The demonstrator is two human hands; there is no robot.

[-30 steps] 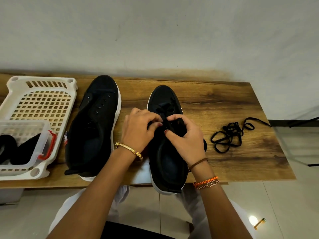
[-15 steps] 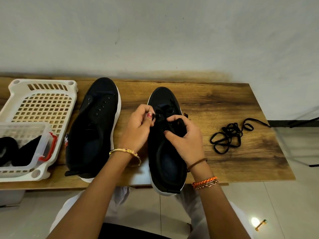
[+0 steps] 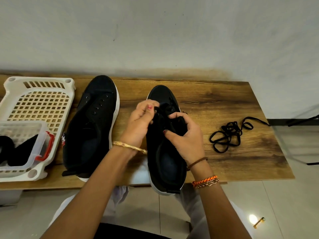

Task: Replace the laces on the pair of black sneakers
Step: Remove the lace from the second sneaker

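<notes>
Heel of right shoe (image 3: pixel 165 169) overhangs near edge of table (image 3: pixel 241 163); toe points at the wall. Both hands are on its throat.

Right hand (image 3: pixel 187 140): fingers curled round the tongue and the right eyelet flap, gripping and steadying the upper.

Left hand (image 3: pixel 139 123): thumb and fingertips pinched narrow at the left eyelet row, on what looks like a black lace (image 3: pixel 161 109). Black on black and motion blur, so exact eyelet and lace end not readable.

Judged step: working the lace at the eyelets near the toe; whether pulling out or feeding in, cannot tell.

Doing it well: keep right-hand hold firm so the flap stays taut and the eyelet open; pinch the lace close to its tip; draw straight through the hole, not sideways; keep the heel from sliding off the edge.

Left shoe (image 3: pixel 91 128) lies beside, eyelets bare, no lace.

Loose lace (image 3: pixel 227 135) in a tangle on the table, well right of the hands.

Basket (image 3: pixel 39 87) far left, a clear box (image 3: pixel 39 144) inside with dark contents.
</notes>
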